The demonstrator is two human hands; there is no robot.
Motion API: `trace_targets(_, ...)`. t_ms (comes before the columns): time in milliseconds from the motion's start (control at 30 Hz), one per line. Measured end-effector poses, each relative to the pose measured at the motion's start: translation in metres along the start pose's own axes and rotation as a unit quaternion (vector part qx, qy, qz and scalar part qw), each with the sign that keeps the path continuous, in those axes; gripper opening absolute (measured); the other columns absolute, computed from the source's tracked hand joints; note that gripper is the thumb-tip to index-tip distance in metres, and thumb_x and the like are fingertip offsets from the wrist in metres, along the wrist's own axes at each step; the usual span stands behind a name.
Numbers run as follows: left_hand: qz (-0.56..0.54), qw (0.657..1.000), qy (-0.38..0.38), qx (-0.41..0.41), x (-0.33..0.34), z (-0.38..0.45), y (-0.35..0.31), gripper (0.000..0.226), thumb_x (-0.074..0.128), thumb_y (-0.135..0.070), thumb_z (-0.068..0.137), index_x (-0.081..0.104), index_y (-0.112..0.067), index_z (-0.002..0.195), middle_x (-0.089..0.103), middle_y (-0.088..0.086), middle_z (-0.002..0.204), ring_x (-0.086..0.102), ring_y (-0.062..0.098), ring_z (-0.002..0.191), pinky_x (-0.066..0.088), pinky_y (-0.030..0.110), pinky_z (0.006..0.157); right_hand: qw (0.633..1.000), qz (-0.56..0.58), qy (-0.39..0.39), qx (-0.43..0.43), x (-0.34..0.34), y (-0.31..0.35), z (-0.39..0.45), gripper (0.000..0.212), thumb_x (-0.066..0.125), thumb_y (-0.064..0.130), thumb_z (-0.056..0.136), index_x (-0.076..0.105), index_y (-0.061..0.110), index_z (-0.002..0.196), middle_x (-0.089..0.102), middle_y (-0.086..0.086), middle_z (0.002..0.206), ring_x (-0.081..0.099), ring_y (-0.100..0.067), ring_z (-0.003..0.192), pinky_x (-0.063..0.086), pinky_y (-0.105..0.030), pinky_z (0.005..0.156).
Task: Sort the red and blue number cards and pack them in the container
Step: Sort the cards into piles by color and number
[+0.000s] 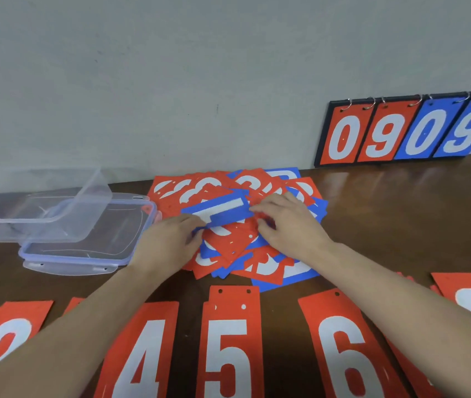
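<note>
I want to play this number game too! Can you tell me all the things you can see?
Blue number card: one, blue with a white digit, held above the pile by both hands.
Mixed pile of number cards: many, red and blue, table middle.
Sorted red number cards: row showing 2, 4, 5, 6 and more, red, near edge.
Clear plastic container: one, see-through, left.
Clear lid with blue rim: one, under the container's near side.
Flip scoreboard: one, showing red 09 and blue 09, against the wall.
Brown wooden table: one.
Left hand: pinches the blue card.
Right hand: pinches its other end.

Bare table (386,214) right of card pile (237,225), seemingly.
</note>
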State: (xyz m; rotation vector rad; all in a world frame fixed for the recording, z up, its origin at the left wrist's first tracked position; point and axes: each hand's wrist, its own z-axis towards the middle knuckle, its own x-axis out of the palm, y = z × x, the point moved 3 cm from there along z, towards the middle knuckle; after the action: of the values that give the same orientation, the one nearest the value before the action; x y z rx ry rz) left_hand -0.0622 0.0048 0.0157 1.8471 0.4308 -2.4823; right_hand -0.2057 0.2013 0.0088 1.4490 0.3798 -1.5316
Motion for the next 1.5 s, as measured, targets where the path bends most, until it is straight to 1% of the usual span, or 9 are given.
trace_targets(200,0.107,0.991,-0.066,0.036,-0.012,-0.031,0.033,0.014,0.072,-0.02,0.087,0.079,-0.018,0.099,0.071,0.005,0.084,0.065,0.028,0.073,0.052,0.042,0.066,0.993,-0.093,0.066,-0.004,0.011,0.007,0.003,0.044,0.04,0.049,0.104,0.059,0.03,0.138,0.051,0.011,0.149,0.04,-0.016,0.139,0.027,-0.035,0.114)
trace_targets(433,0.052,0.993,-0.11,-0.004,-0.019,-0.056,0.04,0.027,0.051,-0.029,0.089,0.075,-0.019,0.097,0.075,-0.001,0.083,0.064,0.024,0.075,0.04,0.032,0.068,0.989,-0.134,0.037,0.048,-0.007,0.002,0.007,0.04,0.05,0.062,0.092,0.06,0.023,0.095,0.065,0.006,0.114,0.056,-0.019,0.114,0.039,-0.035,0.1)
trace_targets(667,-0.11,0.977,-0.119,-0.138,-0.024,-0.066,0.033,0.025,0.057,-0.03,0.093,0.074,-0.019,0.107,0.075,-0.004,0.091,0.06,0.013,0.078,0.048,0.032,0.077,0.99,-0.07,0.105,0.065,0.0,0.021,0.012,0.063,0.054,0.061,0.094,0.042,0.031,0.148,0.049,0.004,0.15,0.046,-0.02,0.136,0.037,-0.035,0.111)
trace_targets(867,-0.323,0.891,-0.116,-0.297,-0.025,-0.066,0.032,0.019,0.066,-0.028,0.095,0.068,-0.024,0.114,0.068,-0.013,0.107,0.062,0.001,0.096,0.05,0.016,0.071,0.992,-0.107,0.055,-0.024,-0.012,0.018,0.003,0.038,0.047,0.041,0.103,0.062,0.028,0.135,0.073,0.007,0.112,0.065,-0.017,0.103,0.05,-0.033,0.093)
trace_targets(1100,-0.547,0.729,-0.156,-0.381,-0.026,-0.068,0.027,0.016,0.062,-0.014,0.099,0.066,-0.023,0.112,0.071,0.0,0.114,0.069,0.018,0.106,0.06,0.037,0.075,0.985,0.048,-0.113,0.124,-0.036,-0.002,-0.024,0.025,0.061,0.015,0.096,0.078,0.03,0.104,0.046,-0.001,0.152,0.033,-0.027,0.142,0.031,-0.048,0.116)
trace_targets(1167,-0.579,0.702,-0.154,-0.384,-0.03,-0.069,0.021,0.019,0.059,-0.009,0.1,0.065,-0.022,0.112,0.07,0.001,0.115,0.069,0.018,0.106,0.058,0.033,0.071,0.967,0.149,-0.108,0.175,-0.045,0.003,-0.037,0.028,0.056,0.015,0.1,0.077,0.033,0.105,0.044,0.001,0.153,0.036,-0.02,0.142,0.042,-0.03,0.108)
trace_targets(1233,-0.595,0.694,-0.143,-0.379,-0.034,-0.072,0.015,0.022,0.058,-0.009,0.1,0.065,-0.024,0.114,0.069,0.001,0.118,0.069,0.02,0.108,0.058,0.037,0.073,0.939,0.275,-0.096,0.184,-0.05,0.018,-0.052,0.032,0.051,0.013,0.103,0.074,0.035,0.1,0.064,0.005,0.129,0.062,-0.005,0.115,0.05,-0.008,0.079)
trace_targets(1300,-0.592,0.704,-0.128,-0.37,-0.039,-0.078,0.009,0.024,0.059,-0.01,0.1,0.064,-0.028,0.115,0.069,-0.001,0.118,0.069,0.02,0.109,0.06,0.045,0.08,0.92,0.332,-0.089,0.188,-0.052,0.032,-0.066,0.034,0.046,0.01,0.105,0.071,0.033,0.098,0.073,0.011,0.105,0.07,0.003,0.086,0.054,-0.009,0.071)
trace_targets(1500,-0.595,0.728,-0.13,-0.317,-0.067,-0.11,0.0,0.044,0.056,-0.003,0.099,0.048,-0.034,0.131,0.076,-0.001,0.104,0.072,0.019,0.092,0.055,0.039,0.071,0.881,0.416,-0.067,0.214,-0.048,0.077,-0.092,0.032,0.043,0.018,0.107,0.07,0.034,0.104,0.071,0.017,0.103,0.069,0.007,0.085,0.053,-0.008,0.066)
